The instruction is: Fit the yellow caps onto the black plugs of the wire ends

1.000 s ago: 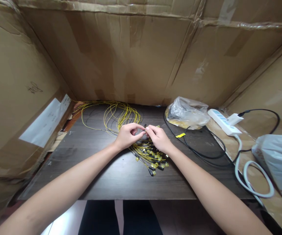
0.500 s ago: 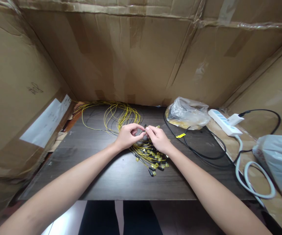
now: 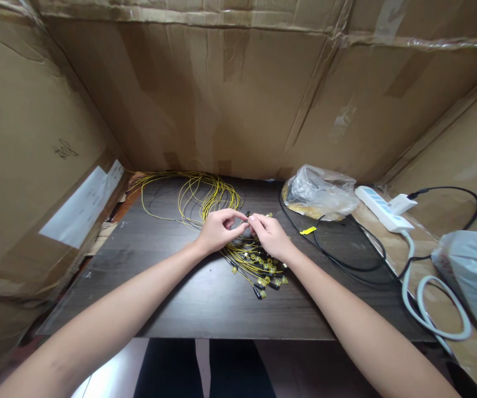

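Note:
My left hand (image 3: 221, 231) and my right hand (image 3: 269, 235) meet over the dark tabletop, thumbs and index fingers pinched close together. Whatever sits between the fingertips is too small and too covered to name; a small black piece shows just behind them. Under and in front of the hands lies a bunch of thin yellow wires (image 3: 238, 258) that ends in black parts with small clear yellowish pieces (image 3: 263, 282). Behind my left hand the yellow wires (image 3: 211, 190) loop away toward the back left.
Cardboard walls (image 3: 205, 99) enclose the table (image 3: 172, 309). At the back right rests a clear plastic bag (image 3: 319, 193), near a black cable (image 3: 354, 269) with a yellow tag (image 3: 308, 230). A white power strip (image 3: 383, 209) and a pale plastic bag (image 3: 470, 276) are on the right.
The whole view has shifted slightly, with things appearing a little further right. Both hands keep the same pinching pose at nearly the same spot over the wires.

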A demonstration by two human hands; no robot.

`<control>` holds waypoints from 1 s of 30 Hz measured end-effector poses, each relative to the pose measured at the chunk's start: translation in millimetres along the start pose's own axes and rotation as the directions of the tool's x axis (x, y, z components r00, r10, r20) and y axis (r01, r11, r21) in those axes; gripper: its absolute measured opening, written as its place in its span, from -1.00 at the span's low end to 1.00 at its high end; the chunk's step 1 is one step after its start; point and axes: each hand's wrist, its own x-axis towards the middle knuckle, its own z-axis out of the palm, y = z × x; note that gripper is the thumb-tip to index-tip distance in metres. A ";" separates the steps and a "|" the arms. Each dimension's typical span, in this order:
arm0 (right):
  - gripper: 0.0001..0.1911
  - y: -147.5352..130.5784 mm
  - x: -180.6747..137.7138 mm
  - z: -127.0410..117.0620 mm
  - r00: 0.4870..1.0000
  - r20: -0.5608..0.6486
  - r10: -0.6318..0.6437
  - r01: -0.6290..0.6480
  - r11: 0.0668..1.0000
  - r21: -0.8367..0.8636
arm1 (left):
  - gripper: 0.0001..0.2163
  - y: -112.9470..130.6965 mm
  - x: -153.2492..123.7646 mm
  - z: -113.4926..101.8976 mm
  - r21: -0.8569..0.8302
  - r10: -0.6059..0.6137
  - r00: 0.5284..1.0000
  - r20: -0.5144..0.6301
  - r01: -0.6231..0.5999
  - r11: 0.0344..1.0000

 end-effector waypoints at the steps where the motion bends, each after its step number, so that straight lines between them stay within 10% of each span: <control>1: -0.54 0.0 0.0 0.6 1.000 -0.006 0.001 -0.001 1.000 -0.002 | -0.80 0.2 0.0 0.1 0.004 -0.003 1.000 0.002 0.003 1.000; 9: -0.79 -4.1 -0.7 -0.1 0.998 -0.051 0.033 -0.030 0.998 0.051 | -0.77 -0.7 1.8 -1.4 -0.053 -0.102 0.994 0.045 0.105 0.993; 30: -0.60 -2.1 0.2 -0.3 1.000 -0.013 -0.014 0.014 1.000 0.002 | -0.81 -1.3 0.2 -0.1 -0.009 0.010 1.000 0.003 -0.010 1.000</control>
